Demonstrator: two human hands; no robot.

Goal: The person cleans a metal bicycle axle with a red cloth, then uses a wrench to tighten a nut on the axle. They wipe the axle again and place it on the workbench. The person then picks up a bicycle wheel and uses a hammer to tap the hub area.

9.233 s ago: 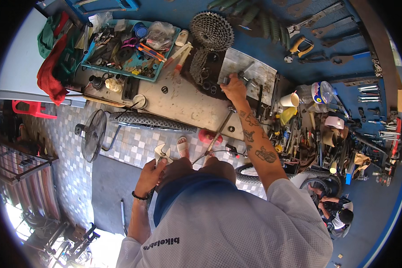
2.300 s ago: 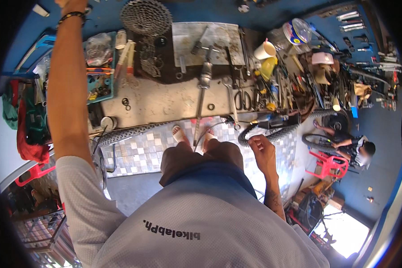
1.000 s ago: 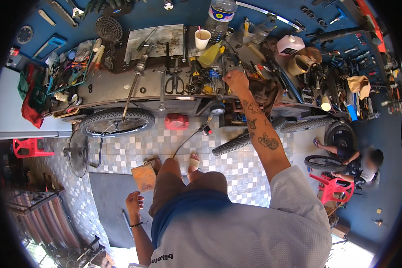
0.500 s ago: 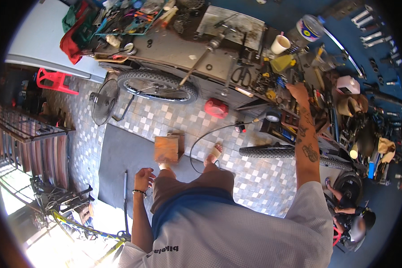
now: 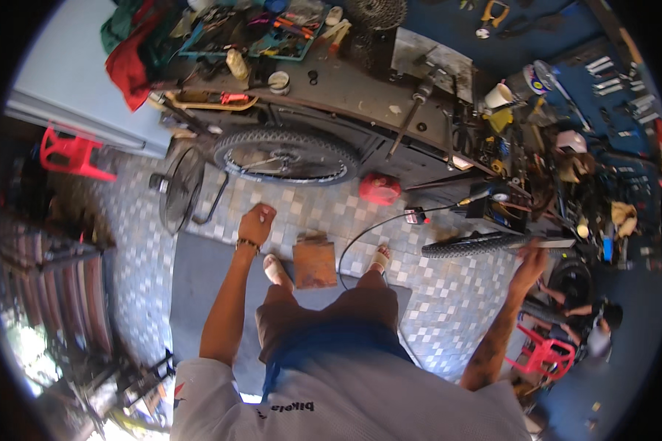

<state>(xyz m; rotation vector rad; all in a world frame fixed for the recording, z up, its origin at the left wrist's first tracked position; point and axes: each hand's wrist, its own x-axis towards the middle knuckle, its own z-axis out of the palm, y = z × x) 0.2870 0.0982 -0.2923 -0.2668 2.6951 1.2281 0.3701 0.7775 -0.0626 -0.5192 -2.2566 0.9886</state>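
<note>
My left hand, with a beaded bracelet at the wrist, hovers over the tiled floor near the bicycle wheel. Its fingers are loosely curled, and I see nothing in them. Off to the right, my right hand is smeared by motion beside the end of a black tyre. A pale narrow strip shows by its fingertips; whether the hand holds it is unclear. Between my feet and a little ahead stands a brown wooden block.
A cluttered workbench runs across the far side, with a tool tray and loose tools. A standing fan, a red bundle and a black hose are on the floor. Another person sits right, near a red chair.
My right hand has drawn back from the tools on the bench toward me. My left hand has moved forward and its fingers have curled in. The view has shifted, too.
</note>
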